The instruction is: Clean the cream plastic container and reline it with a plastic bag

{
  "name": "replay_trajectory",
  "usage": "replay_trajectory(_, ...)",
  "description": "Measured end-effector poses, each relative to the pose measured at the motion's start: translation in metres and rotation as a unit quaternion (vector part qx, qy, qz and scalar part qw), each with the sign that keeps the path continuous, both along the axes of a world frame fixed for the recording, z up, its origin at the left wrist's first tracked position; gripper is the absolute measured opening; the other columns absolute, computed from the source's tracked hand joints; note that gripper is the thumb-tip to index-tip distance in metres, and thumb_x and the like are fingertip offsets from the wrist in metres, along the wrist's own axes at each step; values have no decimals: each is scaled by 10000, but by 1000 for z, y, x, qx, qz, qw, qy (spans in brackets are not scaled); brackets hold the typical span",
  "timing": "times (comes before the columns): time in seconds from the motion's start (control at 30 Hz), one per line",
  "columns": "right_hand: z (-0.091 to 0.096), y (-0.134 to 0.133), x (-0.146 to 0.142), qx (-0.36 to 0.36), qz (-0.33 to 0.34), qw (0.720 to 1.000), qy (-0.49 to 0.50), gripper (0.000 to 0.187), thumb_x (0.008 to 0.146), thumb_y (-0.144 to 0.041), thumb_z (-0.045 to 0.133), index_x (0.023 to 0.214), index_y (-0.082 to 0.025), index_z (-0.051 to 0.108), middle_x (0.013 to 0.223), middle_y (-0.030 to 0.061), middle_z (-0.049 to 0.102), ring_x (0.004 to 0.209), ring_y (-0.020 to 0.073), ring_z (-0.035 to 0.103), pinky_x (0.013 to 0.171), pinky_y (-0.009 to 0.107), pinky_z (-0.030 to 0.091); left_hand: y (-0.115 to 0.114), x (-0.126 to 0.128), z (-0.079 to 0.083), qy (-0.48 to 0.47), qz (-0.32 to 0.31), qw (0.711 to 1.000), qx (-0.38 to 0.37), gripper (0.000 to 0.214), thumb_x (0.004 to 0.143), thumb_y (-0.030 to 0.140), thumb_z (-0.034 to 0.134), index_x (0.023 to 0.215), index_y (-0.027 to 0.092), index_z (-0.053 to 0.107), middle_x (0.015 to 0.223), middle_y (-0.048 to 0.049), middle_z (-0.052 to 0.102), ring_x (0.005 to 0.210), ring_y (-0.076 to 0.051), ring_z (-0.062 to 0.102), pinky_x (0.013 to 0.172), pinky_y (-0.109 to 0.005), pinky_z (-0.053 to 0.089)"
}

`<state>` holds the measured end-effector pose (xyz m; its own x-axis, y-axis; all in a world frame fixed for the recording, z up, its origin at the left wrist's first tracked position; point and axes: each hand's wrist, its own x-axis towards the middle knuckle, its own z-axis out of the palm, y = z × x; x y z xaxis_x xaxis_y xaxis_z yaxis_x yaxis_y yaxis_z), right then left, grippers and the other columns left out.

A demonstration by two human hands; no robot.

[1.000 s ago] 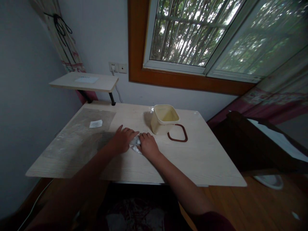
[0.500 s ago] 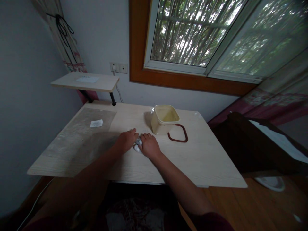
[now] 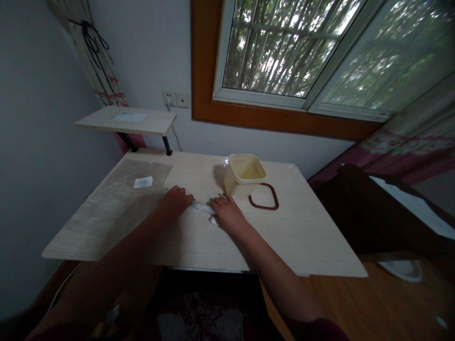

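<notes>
A small crumpled piece of clear plastic (image 3: 203,207) lies on the pale wooden table (image 3: 302,237), stretched between my two hands. My left hand (image 3: 176,200) pinches its left end with curled fingers. My right hand (image 3: 227,213) presses on its right end, fingers closed over it. Just behind my right hand stands an open cream plastic container (image 3: 244,174) with a dark red seal ring (image 3: 264,197) lying flat beside it.
A translucent mat (image 3: 121,199) covers the table's left part, with a small white packet (image 3: 143,182) on it. A raised side shelf (image 3: 128,121) stands at the back left under wall sockets. A dark chair (image 3: 377,213) is at the right, and a window is behind the table.
My hands were close together over the plastic; now they have drawn apart, the left one leftwards, and the plastic is pulled out into a strip between them.
</notes>
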<state>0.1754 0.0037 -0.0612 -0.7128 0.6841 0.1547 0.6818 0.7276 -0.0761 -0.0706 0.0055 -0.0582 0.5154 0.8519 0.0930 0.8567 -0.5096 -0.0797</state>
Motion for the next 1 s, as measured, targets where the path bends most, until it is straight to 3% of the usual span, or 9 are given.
replay_trajectory(0.17, 12, -10, -14, -19, -14, 999, 21, 356, 852, -236, 649, 1194, -140, 622, 1136, 118, 705, 1104, 251, 623, 1165, 420, 274, -4, 8, -4, -12, -3, 1000, 25, 221, 940, 266, 540, 864, 148, 712, 713, -138, 691, 683, -265, 656, 717, -387, 423)
replay_trajectory(0.3, 17, -14, -37, -58, -72, 996, 19, 311, 909, -358, 584, 1132, -147, 630, 1074, 130, 720, 1017, 257, 659, 944, 355, 462, -4, 18, -6, -15, -32, 999, 26, 163, 891, 237, 582, 828, 141, 698, 734, -129, 717, 656, -247, 661, 687, -367, 417)
replay_trajectory(0.4, 13, -14, -45, -92, -98, 991, -6, 273, 968, -363, 496, 1111, -185, 646, 1060, 111, 739, 949, 248, 696, 816, 326, 490, -1, 15, -5, -21, -32, 998, 42, 165, 874, 184, 560, 791, 138, 695, 721, -127, 715, 642, -234, 657, 682, -362, 412)
replay_trajectory(0.6, 7, -15, -39, -114, -107, 987, -46, 367, 1030, -420, 379, 1099, -217, 677, 1039, 103, 760, 938, 248, 721, 817, 327, 493, 9, -20, -8, -28, -13, 998, 56, 194, 856, 243, 602, 705, 169, 698, 679, -126, 702, 637, -241, 647, 699, -379, 407)
replay_trajectory(0.83, 6, -16, -38, -115, -112, 986, -51, 520, 1053, -494, 266, 1053, -213, 703, 1027, 115, 766, 929, 250, 726, 803, 319, 493, 19, -56, -1, -56, 29, 996, 57, 414, 969, 414, 470, 698, 198, 698, 732, -129, 713, 728, -268, 648, 752, -402, 406)
replay_trajectory(1.0, 6, -15, -38, -122, -123, 984, -42, 566, 1054, -516, 240, 1059, -208, 714, 1018, 120, 768, 934, 255, 728, 800, 316, 494, 22, -73, 11, -117, 95, 988, 35, 202, 882, 356, 560, 772, 210, 645, 826, -109, 684, 874, -282, 621, 755, -369, 425)
